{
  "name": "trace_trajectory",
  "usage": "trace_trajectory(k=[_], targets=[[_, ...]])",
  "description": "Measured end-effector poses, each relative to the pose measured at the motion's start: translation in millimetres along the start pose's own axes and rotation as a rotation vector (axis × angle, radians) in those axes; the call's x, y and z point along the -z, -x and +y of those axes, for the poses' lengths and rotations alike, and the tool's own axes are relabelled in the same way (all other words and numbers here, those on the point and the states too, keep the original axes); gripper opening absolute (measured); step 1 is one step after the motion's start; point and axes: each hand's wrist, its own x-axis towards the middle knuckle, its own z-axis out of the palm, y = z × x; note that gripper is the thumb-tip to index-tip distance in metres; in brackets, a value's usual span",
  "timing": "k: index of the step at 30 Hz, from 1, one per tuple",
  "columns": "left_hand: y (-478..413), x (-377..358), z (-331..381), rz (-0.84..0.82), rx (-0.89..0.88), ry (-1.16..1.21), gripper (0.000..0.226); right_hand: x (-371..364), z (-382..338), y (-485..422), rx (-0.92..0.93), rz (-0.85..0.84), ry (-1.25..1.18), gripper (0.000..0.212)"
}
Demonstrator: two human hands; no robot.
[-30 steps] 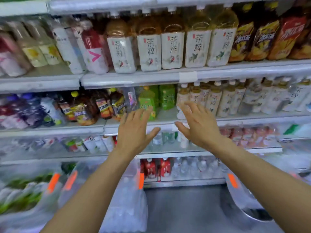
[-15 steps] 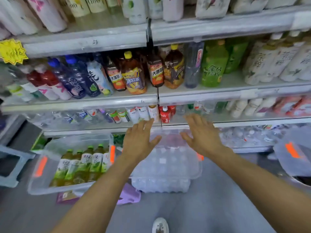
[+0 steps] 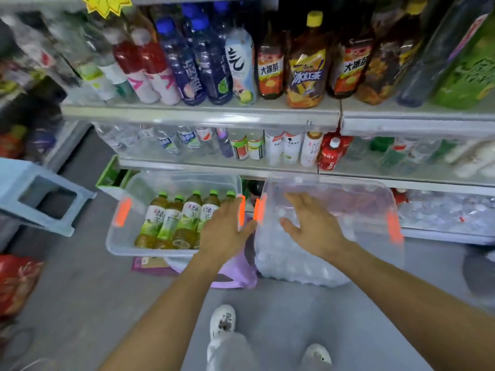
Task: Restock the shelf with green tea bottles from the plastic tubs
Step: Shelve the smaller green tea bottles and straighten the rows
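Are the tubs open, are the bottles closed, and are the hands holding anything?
Left tub: open, no lid, partly filled.
Green tea bottles: capped, lying in a row in the left tub.
Right tub: too blurred to tell if it has a lid.
Left hand: open, holding nothing.
Right hand: open, holding nothing.

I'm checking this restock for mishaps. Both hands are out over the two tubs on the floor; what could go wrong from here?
The right hand hovers over the right tub, which holds clear bottles, not the green tea bottles, so the wrong stock might get picked. The left tub seems to sit partly on a purple object; leaning the left hand on its rim could tip it.
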Motion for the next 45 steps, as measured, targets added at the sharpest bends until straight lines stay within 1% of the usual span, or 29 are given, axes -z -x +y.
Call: trace_trajectory(k=[3, 6, 10, 12, 14, 18, 20, 23, 25, 28, 30, 32, 36, 38, 40, 41, 43, 44, 45], targets=[[-8, -2, -55, -0.053, 0.064, -0.009, 0.065, -33, -35, -24, -0.012, -0.036, -0.055, 0.055], [-27, -3, -116, -0.164, 0.111, -0.005, 0.069, -70, -74, -55, -0.060, -0.061, -0.138, 0.055], [-58, -3, -194, -0.305, 0.188, 0.015, 0.074, -132, -119, -94, -0.145, -0.136, -0.221, 0.053], [-78, -4, -225, -0.330, 0.184, -0.015, 0.072, -155, -132, -114, -0.211, -0.165, -0.246, 0.054], [-106, -9, -245, -0.313, 0.155, -0.026, 0.069, -172, -138, -138, -0.264, -0.174, -0.246, 0.054], [-161, -27, -267, -0.286, 0.104, -0.025, 0.064, -196, -137, -190, -0.244, -0.161, -0.182, 0.054], [-183, -39, -274, -0.286, 0.065, -0.079, 0.059, -208, -134, -215, -0.244, -0.189, -0.043, 0.057], [-206, -53, -279, -0.344, 0.031, -0.218, 0.065, -224, -138, -244, -0.283, -0.282, 0.196, 0.069], [-217, -61, -281, -0.385, 0.030, -0.311, 0.076, -235, -143, -254, -0.299, -0.297, 0.293, 0.072], [-225, -69, -280, -0.430, 0.080, -0.356, 0.084, -249, -146, -260, -0.310, -0.210, 0.323, 0.065], [-229, -72, -277, -0.420, 0.129, -0.321, 0.083, -257, -146, -261, -0.321, -0.199, 0.298, 0.061], [-232, -72, -276, -0.418, 0.165, -0.282, 0.079, -261, -149, -263, -0.371, -0.213, 0.266, 0.062], [-233, -66, -280, -0.395, 0.148, -0.129, 0.060, -259, -155, -274, -0.520, -0.259, 0.107, 0.057], [-221, -61, -283, -0.339, 0.117, -0.006, 0.049, -252, -153, -270, -0.525, -0.213, -0.002, 0.052], [-199, -55, -284, -0.284, 0.124, 0.217, 0.038, -248, -153, -254, -0.502, -0.111, -0.157, 0.046], [-187, -52, -283, -0.273, 0.142, 0.376, 0.032, -248, -154, -245, -0.492, -0.064, -0.290, 0.041], [-163, -41, -277, -0.255, 0.164, 0.675, 0.023, -245, -159, -224, -0.471, 0.003, -0.680, 0.033], [-153, -35, -273, -0.238, 0.171, 0.765, 0.022, -243, -163, -214, -0.461, 0.023, -0.851, 0.032], [-147, -32, -270, -0.208, 0.181, 0.822, 0.025, -243, -166, -207, -0.454, 0.037, -0.956, 0.033]])
